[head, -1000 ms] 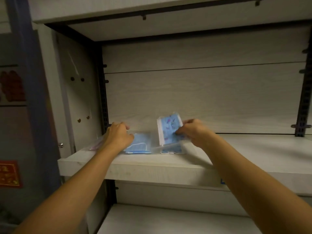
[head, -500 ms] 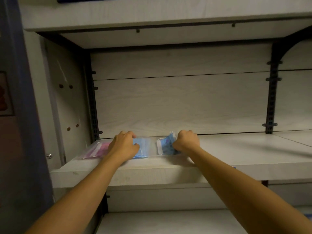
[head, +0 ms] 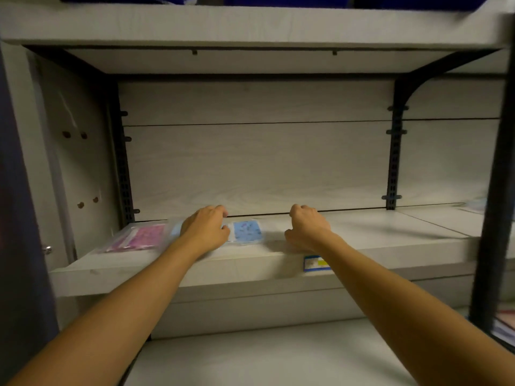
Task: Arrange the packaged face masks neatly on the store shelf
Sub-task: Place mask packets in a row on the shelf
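Three clear-bagged face masks lie in a row at the left end of the pale wooden shelf [head: 376, 232]. The pink pack [head: 139, 236] is leftmost. My left hand [head: 204, 229] rests on the plain blue pack [head: 176, 229] and hides most of it. Just right of that hand lies the patterned blue pack [head: 246, 232], flat and free. My right hand [head: 306, 227] hovers at the shelf to the right of the patterned pack, fingers loosely curled, holding nothing and apart from the pack.
A price label [head: 316, 263] sticks to the shelf's front edge under my right wrist. Black bracket rails [head: 394, 162] and a black upright [head: 496, 190] bound the bay. Another mask pack [head: 476, 204] shows far right. A lower shelf [head: 264, 358] runs beneath.
My right hand laid the patterned blue pack flat beside the plain one, let go and moved right. The view has shifted right and upward; my left hand stays on the plain blue pack.
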`<state>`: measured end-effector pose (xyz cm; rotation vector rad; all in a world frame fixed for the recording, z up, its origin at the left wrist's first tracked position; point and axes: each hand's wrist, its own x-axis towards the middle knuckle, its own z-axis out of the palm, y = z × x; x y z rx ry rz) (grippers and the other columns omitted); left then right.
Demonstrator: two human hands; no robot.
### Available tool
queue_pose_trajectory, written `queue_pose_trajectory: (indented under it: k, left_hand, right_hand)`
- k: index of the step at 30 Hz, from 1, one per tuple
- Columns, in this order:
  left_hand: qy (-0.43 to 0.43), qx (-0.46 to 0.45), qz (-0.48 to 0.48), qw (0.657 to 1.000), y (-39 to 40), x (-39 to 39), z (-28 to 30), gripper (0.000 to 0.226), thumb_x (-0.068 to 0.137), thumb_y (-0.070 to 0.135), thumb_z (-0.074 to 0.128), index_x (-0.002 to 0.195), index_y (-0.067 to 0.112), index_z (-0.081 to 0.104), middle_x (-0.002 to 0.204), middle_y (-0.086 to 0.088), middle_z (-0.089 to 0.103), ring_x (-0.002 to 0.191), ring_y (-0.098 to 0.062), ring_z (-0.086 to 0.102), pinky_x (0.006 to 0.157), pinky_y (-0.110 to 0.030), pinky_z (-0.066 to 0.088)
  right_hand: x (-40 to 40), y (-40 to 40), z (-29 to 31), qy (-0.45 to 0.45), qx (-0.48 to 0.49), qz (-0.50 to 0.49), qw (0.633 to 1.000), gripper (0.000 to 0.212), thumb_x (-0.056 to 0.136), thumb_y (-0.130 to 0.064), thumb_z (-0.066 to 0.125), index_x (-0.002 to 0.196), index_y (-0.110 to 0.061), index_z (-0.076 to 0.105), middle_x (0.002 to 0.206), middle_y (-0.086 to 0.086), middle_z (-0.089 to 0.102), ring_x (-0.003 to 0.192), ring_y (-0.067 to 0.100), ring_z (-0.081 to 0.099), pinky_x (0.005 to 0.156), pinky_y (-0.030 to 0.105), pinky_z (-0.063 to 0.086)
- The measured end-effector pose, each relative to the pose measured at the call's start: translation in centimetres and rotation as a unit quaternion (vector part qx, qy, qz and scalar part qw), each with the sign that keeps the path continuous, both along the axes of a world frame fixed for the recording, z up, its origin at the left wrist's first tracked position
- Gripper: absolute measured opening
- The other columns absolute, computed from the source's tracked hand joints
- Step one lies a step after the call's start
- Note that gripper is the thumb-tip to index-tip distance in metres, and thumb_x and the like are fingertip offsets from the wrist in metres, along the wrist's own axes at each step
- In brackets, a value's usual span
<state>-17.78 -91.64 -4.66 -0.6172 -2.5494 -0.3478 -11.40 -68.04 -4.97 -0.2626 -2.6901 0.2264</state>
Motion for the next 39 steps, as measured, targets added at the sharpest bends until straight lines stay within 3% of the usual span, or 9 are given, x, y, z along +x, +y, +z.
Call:
queue_pose_trajectory:
  k: [3,8,11,15,29,35,39]
  left_hand:
    - [0.013,-0.015,-0.017,1.0,2.8,1.4,-0.1,0.037,0.098,0.032,0.055,0.133,0.021,0.055,0.135,0.0,0.058,0.118,-0.022,0.056,0.092,-0.033,0.049]
    - [-0.003,-0.031,-0.046,0.998,8.2,4.7,-0.5,0.031,0.097,0.032,0.05,0.124,0.02,0.061,0.13,-0.002,0.06,0.115,-0.025,0.058,0.093,-0.037,0.05]
    - [0.002,-0.038,-0.051,0.998,11.1,7.1,-0.9,0.03,0.095,0.032,0.051,0.12,0.021,0.064,0.127,-0.002,0.063,0.112,-0.025,0.059,0.09,-0.037,0.052]
    - [0.007,-0.042,-0.052,0.998,15.1,10.4,-1.3,0.031,0.095,0.031,0.051,0.121,0.022,0.065,0.127,-0.001,0.063,0.109,-0.024,0.061,0.084,-0.034,0.052]
    - [0.013,-0.047,-0.063,0.997,28.4,19.1,-2.6,0.031,0.096,0.028,0.047,0.122,0.02,0.062,0.129,0.0,0.058,0.114,-0.023,0.056,0.086,-0.034,0.049]
    - [0.015,-0.057,-0.105,0.993,35.4,22.0,-1.9,0.033,0.095,0.024,0.046,0.122,0.017,0.063,0.126,-0.002,0.06,0.107,-0.023,0.059,0.086,-0.039,0.054]
    - [0.019,-0.015,-0.153,0.988,40.3,23.0,-0.9,0.03,0.096,0.023,0.051,0.124,0.019,0.062,0.124,-0.001,0.061,0.105,-0.021,0.06,0.086,-0.04,0.055]
  right_hand:
    - [2.9,2.7,0.1,-0.008,0.013,-0.004,1.0,0.045,0.087,-0.021,0.064,0.128,-0.013,0.049,0.125,0.008,0.057,0.107,0.028,0.055,0.078,0.034,0.047]
    - [8.2,8.3,-0.2,-0.024,0.036,-0.019,0.999,0.046,0.089,-0.024,0.065,0.13,-0.011,0.049,0.122,0.009,0.059,0.108,0.029,0.056,0.088,0.041,0.052]
    - [11.4,11.6,-0.5,-0.018,0.046,-0.026,0.998,0.041,0.092,-0.023,0.062,0.129,-0.01,0.05,0.119,0.009,0.06,0.104,0.028,0.056,0.084,0.037,0.051]
    - [15.3,15.4,-0.9,-0.021,0.043,-0.038,0.998,0.04,0.091,-0.017,0.06,0.129,-0.012,0.049,0.119,0.009,0.058,0.1,0.025,0.057,0.086,0.038,0.054]
    - [25.4,27.8,-1.5,-0.026,0.06,-0.044,0.997,0.035,0.09,-0.018,0.065,0.122,-0.014,0.051,0.111,0.007,0.059,0.096,0.022,0.057,0.086,0.036,0.055]
    - [28.7,33.7,-1.1,-0.02,0.061,-0.073,0.995,0.046,0.094,-0.022,0.066,0.134,-0.011,0.048,0.125,0.012,0.059,0.104,0.026,0.059,0.091,0.035,0.054]
    - [30.5,37.9,-0.8,-0.02,0.064,-0.1,0.993,0.042,0.094,-0.022,0.065,0.132,-0.011,0.05,0.125,0.012,0.06,0.104,0.025,0.059,0.09,0.034,0.054]
